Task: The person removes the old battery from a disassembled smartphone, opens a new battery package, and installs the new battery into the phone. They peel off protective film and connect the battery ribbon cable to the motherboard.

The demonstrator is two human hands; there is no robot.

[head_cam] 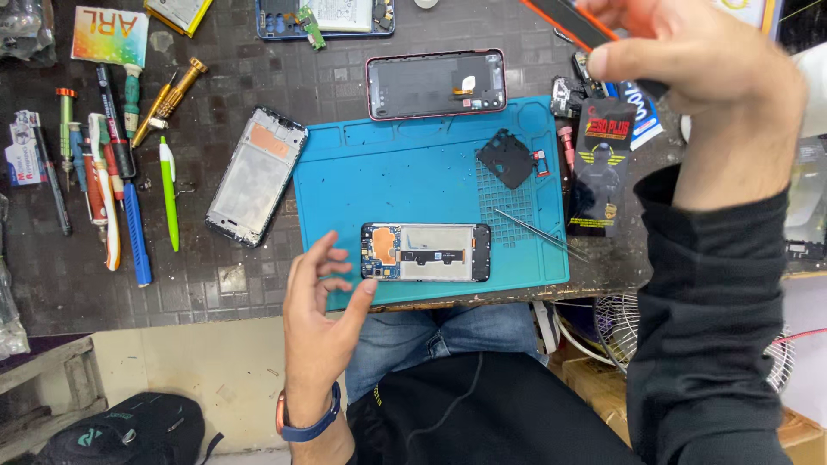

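Teal rubber covers the middle of the dark counter [258,77], and on that mat [405,185] an opened phone [425,252] lies flat with its circuit board and ribbon cable exposed. The left hand [319,310] hovers just beside the phone's left end, its grip open, fingers spread and thumb tip nearly at the mat's near edge; it holds nothing. A blue band wraps that wrist. The right hand [698,65], raised close to the camera at the far right, has its grip closed on a flat dark tool with an orange edge [573,21], pinched between thumb and fingers. Below that grip lie a black packet [603,168] at the mat's right edge, a small black cover plate [508,158] and thin tweezers [538,232] on the mat. Beyond the open grip, at the mat's far edge, rests a second phone with a pink rim [436,83]; off to its left lies a bare phone frame [257,176], then a row of screwdrivers and pens [112,172].
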